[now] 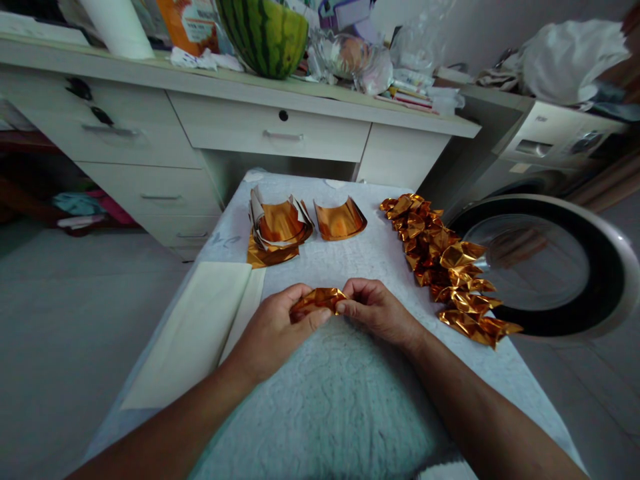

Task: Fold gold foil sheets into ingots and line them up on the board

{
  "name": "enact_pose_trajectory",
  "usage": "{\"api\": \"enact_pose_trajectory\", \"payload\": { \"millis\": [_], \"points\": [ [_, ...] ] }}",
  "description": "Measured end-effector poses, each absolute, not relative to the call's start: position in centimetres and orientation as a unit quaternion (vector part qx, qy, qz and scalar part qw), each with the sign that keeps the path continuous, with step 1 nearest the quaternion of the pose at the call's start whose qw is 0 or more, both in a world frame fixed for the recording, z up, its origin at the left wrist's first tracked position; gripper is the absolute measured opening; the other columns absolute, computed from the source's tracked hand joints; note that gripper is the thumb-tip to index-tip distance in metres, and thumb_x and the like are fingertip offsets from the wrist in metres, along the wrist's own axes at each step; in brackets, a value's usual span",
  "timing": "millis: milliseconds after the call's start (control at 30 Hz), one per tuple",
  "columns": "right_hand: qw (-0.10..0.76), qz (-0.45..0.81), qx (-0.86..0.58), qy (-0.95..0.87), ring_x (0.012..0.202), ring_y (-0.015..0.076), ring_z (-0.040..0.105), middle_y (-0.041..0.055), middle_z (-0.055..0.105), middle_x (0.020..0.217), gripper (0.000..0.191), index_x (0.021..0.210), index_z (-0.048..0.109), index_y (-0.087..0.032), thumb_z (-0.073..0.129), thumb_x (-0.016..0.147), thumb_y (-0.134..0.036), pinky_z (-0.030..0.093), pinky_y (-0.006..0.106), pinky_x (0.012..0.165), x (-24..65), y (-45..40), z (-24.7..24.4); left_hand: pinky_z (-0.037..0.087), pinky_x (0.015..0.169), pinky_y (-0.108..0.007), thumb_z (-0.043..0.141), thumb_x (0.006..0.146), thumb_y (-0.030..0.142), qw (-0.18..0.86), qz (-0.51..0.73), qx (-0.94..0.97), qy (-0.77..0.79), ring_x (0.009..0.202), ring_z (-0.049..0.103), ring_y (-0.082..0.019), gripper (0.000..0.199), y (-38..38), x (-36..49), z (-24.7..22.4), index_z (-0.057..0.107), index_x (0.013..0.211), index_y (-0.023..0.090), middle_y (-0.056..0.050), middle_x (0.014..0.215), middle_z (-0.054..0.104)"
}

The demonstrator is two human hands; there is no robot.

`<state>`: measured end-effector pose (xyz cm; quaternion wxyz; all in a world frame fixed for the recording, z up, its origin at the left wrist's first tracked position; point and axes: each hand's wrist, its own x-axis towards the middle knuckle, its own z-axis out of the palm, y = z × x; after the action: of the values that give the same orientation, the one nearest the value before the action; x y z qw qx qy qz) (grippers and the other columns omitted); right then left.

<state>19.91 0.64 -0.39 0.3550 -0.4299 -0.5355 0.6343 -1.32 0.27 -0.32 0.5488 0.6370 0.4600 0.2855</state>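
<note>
Between my two hands is a small folded piece of shiny gold foil paper (pixel 320 299). My left hand (pixel 280 327) holds it from the left, thumb along its near side. My right hand (pixel 377 310) pinches its right end between thumb and fingers. Beyond my hands lie a stack of curled gold foil sheets (pixel 280 223) and a single curled gold sheet (pixel 341 219). To the right, a long row of folded gold foil pieces (pixel 440 260) runs along the table edge.
A pale cloth covers the table (pixel 320 413); cream paper sheets (pixel 195 327) lie on its left. An open washing machine door (pixel 560 267) stands at the right edge. Behind is a white cabinet (pixel 320 133) with a cut watermelon (pixel 265 37) on top.
</note>
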Motion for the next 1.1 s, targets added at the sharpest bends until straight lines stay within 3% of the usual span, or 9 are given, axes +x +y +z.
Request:
{"api": "enact_pose_trajectory", "payload": {
  "millis": [200, 567, 800, 967, 1100],
  "points": [
    [0.346, 0.622, -0.432, -0.554, 0.048, 0.0055, 0.031, -0.0078, 0.044, 0.056, 0.035, 0.074, 0.058, -0.017, 0.075, 0.077, -0.048, 0.022, 0.022, 0.047, 19.9, 0.6, -0.4, 0.042, 0.067, -0.027, 0.056, 0.088, 0.037, 0.442, 0.307, 0.681, 0.497, 0.073, 0.057, -0.016, 0.024, 0.6, -1.1, -0.1, 0.065, 0.077, 0.018, 0.001, 0.075, 0.06],
    [0.343, 0.538, -0.463, -0.616, 0.053, 0.0086, 0.04, -0.0054, 0.048, 0.057, 0.032, 0.073, 0.059, -0.018, 0.067, 0.083, -0.047, 0.031, 0.023, 0.052, 20.0, 0.9, -0.6, 0.043, 0.069, -0.028, 0.052, 0.088, 0.03, 0.392, 0.277, 0.72, 0.502, 0.076, 0.06, -0.017, 0.021, 0.8, -1.0, 0.0, 0.067, 0.078, 0.019, 0.0, 0.077, 0.063],
    [0.274, 0.327, -0.523, -0.738, 0.07, 0.0141, 0.051, -0.0007, 0.06, 0.065, 0.017, 0.071, 0.064, -0.018, 0.064, 0.085, -0.027, 0.038, 0.027, 0.068, 20.3, 1.1, -0.1, 0.046, 0.072, -0.028, 0.053, 0.086, 0.019, 0.382, 0.264, 0.733, 0.497, 0.078, 0.064, -0.016, 0.019, 0.7, -0.9, -0.2, 0.066, 0.099, 0.024, 0.001, 0.084, 0.07],
    [0.24, 0.298, -0.547, -0.745, 0.065, 0.0126, 0.05, -0.0028, 0.057, 0.063, 0.01, 0.073, 0.062, -0.019, 0.067, 0.081, -0.022, 0.035, 0.026, 0.064, 20.1, 1.2, -0.6, 0.048, 0.075, -0.031, 0.051, 0.086, 0.013, 0.316, 0.223, 0.768, 0.512, 0.085, 0.065, -0.019, 0.029, 0.5, -0.9, -0.7, 0.058, 0.113, 0.023, -0.001, 0.088, 0.069],
    [0.254, 0.307, -0.567, -0.721, 0.055, 0.0101, 0.045, -0.0071, 0.053, 0.06, 0.014, 0.084, 0.054, -0.021, 0.068, 0.079, -0.02, 0.032, 0.024, 0.058, 19.6, 1.1, -0.9, 0.05, 0.081, -0.033, 0.05, 0.083, 0.007, 0.259, 0.263, 0.786, 0.495, 0.093, 0.064, -0.019, 0.037, 0.4, -0.8, -1.4, 0.051, 0.116, 0.023, -0.003, 0.104, 0.064]
  ]
}}
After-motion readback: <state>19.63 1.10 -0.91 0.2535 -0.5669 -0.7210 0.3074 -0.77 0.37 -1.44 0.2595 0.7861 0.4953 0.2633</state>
